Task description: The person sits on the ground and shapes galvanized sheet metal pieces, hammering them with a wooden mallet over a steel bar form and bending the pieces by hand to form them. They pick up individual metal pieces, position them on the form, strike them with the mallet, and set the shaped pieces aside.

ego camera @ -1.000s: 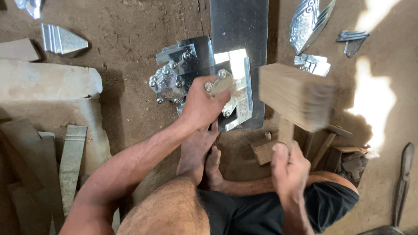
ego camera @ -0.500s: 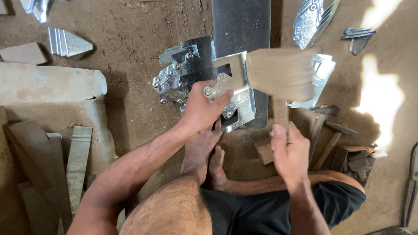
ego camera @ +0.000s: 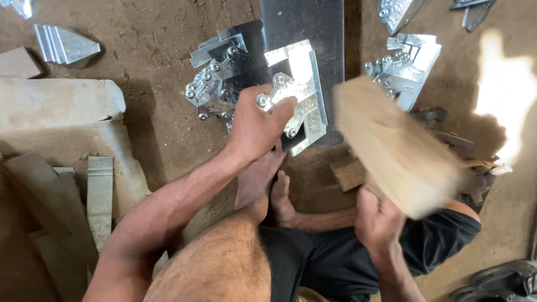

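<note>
Wooden mallet [ego camera: 394, 145] head motion-blurred; handle hidden inside right hand [ego camera: 377, 218]; steel plate [ego camera: 313, 22] cut off at top edge.

The folded shiny sheet-metal bracket with rivets [ego camera: 299, 95] lay on the long dark steel plate [ego camera: 305, 22], with the left hand [ego camera: 257, 126] on its near left corner. A heap of similar riveted metal pieces [ego camera: 215, 84] lay just left of it on the dirt floor [ego camera: 145, 67]. The blurred pale wooden mallet [ego camera: 394, 145] was to its right, above the right hand [ego camera: 377, 221].
</note>
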